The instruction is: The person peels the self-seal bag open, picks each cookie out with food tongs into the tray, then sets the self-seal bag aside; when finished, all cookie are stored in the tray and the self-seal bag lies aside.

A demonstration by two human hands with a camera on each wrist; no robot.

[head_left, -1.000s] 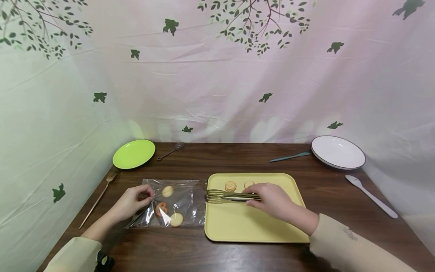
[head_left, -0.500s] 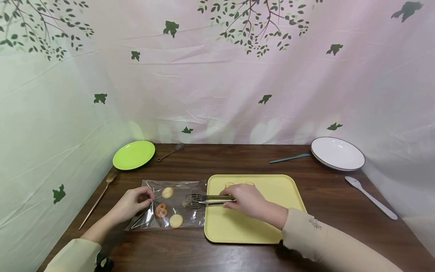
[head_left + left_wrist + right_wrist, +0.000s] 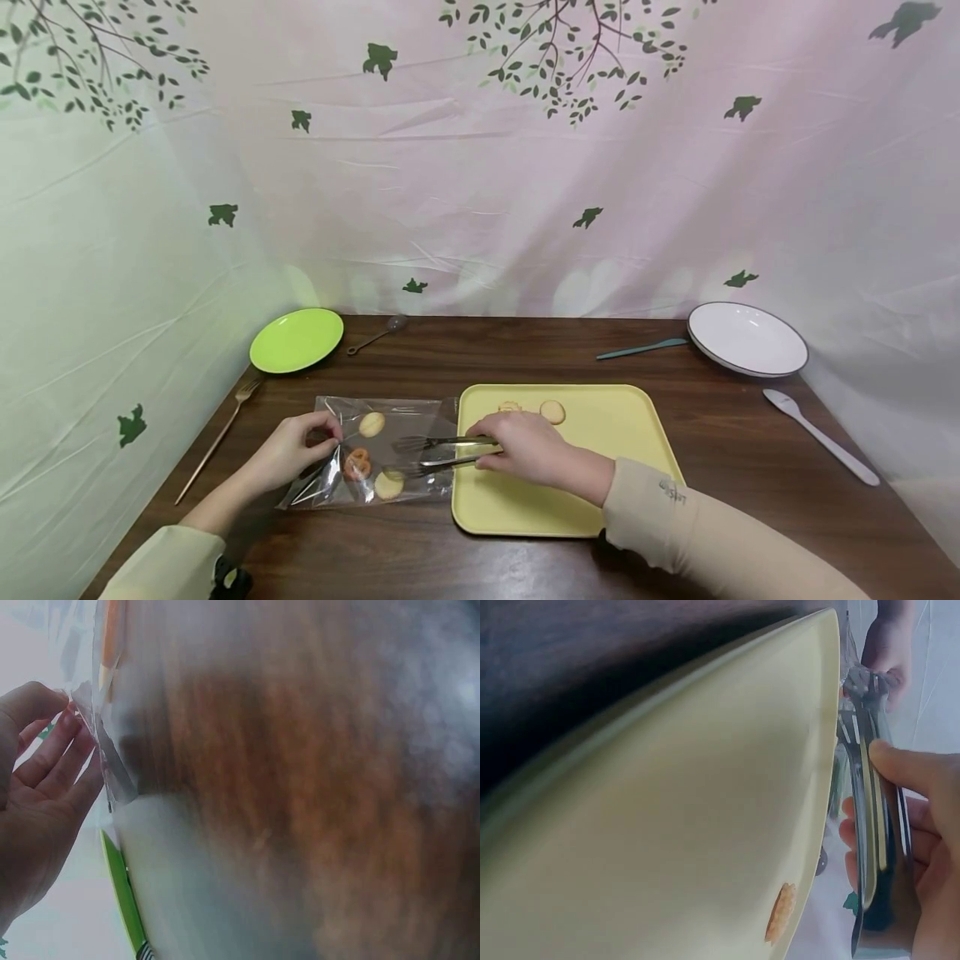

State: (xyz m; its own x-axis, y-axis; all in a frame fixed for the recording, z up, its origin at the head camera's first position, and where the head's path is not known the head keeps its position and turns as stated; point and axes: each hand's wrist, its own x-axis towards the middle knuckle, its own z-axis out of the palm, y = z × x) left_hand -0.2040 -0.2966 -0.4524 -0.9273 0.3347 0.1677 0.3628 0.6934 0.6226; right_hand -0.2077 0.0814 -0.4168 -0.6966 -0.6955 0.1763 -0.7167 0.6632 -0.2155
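My left hand [image 3: 294, 446] pinches the upper film of a clear plastic bag [image 3: 435, 408] between thumb and fingertips; the film also shows at the fingertips in the left wrist view. Two round cookies [image 3: 371, 424] and a pretzel-shaped cookie [image 3: 357, 464] lie at the bag. In my right hand [image 3: 525, 446] are metal tongs [image 3: 870, 802], their arms spread apart. The tongs' fork-like tips reach left over the bag's right part; whether they are inside it I cannot tell. Beneath the right hand is a yellow tray [image 3: 570, 508] bearing a scalloped cookie [image 3: 510, 407] and a round cookie [image 3: 552, 412].
A green plate [image 3: 296, 341] and a dark spoon [image 3: 378, 335] lie at back left, a copper fork [image 3: 221, 437] at left. At back right are a white dish [image 3: 747, 338] and a teal knife [image 3: 641, 349], with a white knife [image 3: 821, 437] nearer.
My right hand has carried the tongs left from above the tray to over the bag. The tongs' arms, close together earlier, now stand apart. My left hand stays at the bag.
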